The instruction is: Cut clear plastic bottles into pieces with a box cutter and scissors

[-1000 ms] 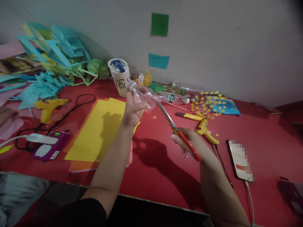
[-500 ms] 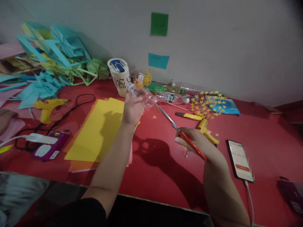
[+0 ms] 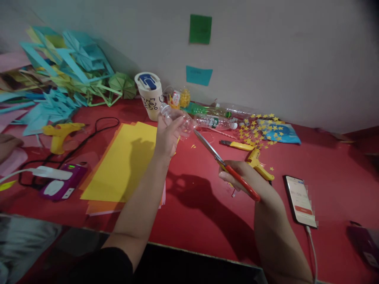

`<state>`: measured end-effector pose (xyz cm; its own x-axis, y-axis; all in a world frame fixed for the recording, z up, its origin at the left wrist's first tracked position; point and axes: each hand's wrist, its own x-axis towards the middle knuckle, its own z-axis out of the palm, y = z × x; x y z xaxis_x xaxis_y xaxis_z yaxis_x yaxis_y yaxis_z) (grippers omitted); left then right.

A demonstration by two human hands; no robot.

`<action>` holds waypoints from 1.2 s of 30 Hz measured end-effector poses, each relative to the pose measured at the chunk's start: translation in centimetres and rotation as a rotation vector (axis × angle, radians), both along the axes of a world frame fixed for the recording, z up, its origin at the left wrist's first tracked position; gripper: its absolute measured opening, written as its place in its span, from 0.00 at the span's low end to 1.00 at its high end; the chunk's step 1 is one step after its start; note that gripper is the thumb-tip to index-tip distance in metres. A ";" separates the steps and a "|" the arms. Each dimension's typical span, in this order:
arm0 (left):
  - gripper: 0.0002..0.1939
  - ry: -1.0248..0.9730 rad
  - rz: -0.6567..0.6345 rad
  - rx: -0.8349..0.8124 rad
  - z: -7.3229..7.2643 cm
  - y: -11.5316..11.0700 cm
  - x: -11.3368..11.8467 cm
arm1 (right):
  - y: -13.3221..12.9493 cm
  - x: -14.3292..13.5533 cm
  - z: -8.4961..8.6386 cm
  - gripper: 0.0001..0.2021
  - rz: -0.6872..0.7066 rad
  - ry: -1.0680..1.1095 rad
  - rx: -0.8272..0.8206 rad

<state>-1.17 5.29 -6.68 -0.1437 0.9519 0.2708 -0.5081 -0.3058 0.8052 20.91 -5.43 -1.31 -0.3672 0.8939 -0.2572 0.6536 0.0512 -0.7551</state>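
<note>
A clear plastic bottle piece (image 3: 185, 123) with its neck toward the white cup is held in my left hand (image 3: 166, 136), fingers wrapped round it. My right hand (image 3: 241, 173) grips the red-handled scissors (image 3: 213, 153) by their handles. The scissor tips touch or nearly touch the cut end of the bottle piece; the exact contact is too small to tell. Beneath my left forearm lies a stack of yellow and orange paper (image 3: 118, 165). A yellow cutter (image 3: 238, 146) and a yellow glue gun (image 3: 257, 163) lie just beyond my right hand.
Behind are a lidded cup (image 3: 149, 98), a labelled bottle (image 3: 216, 122) and yellow stars (image 3: 260, 128). A phone (image 3: 300, 201) lies right. At left are folded paper shapes (image 3: 85, 59), another glue gun (image 3: 60, 136), a purple power strip (image 3: 65, 181) with cables, and another person's hand (image 3: 10, 146).
The fingers of my left hand have shifted slightly on the bottle piece. My right hand and the scissors have barely moved.
</note>
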 end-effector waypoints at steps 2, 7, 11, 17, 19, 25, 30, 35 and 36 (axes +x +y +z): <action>0.22 0.009 -0.007 0.001 -0.2 0.1 0.1 | -0.1 -0.1 -0.1 0.30 0.001 0.016 -0.014; 0.24 0.006 -0.006 0.003 -0.1 -0.1 0.9 | -0.3 -0.7 -0.2 0.30 -0.010 0.083 -0.068; 0.24 -0.025 -0.010 -0.002 -0.1 -0.4 1.5 | -0.3 -1.1 0.0 0.30 -0.008 0.102 -0.074; 0.25 -0.019 -0.011 0.020 -0.2 -0.3 1.3 | -0.4 -1.2 0.2 0.30 0.002 0.094 -0.056; 0.26 -0.004 -0.009 0.025 -0.3 -0.2 1.1 | -0.4 -1.2 0.2 0.30 0.008 0.102 -0.047; 0.25 0.030 0.001 0.055 -0.4 -0.3 1.2 | -0.5 -1.2 0.2 0.29 0.005 0.122 -0.050; 0.24 0.014 0.004 0.053 -0.2 -0.4 1.2 | -0.6 -1.3 0.1 0.28 -0.018 0.122 -0.083; 0.24 0.033 -0.014 0.059 -0.4 -0.3 1.0 | -0.9 -1.7 -0.3 0.25 -0.094 0.093 -0.161; 0.24 0.038 -0.012 0.062 -0.4 -0.3 1.0 | -0.9 -1.8 -0.3 0.25 -0.105 0.089 -0.166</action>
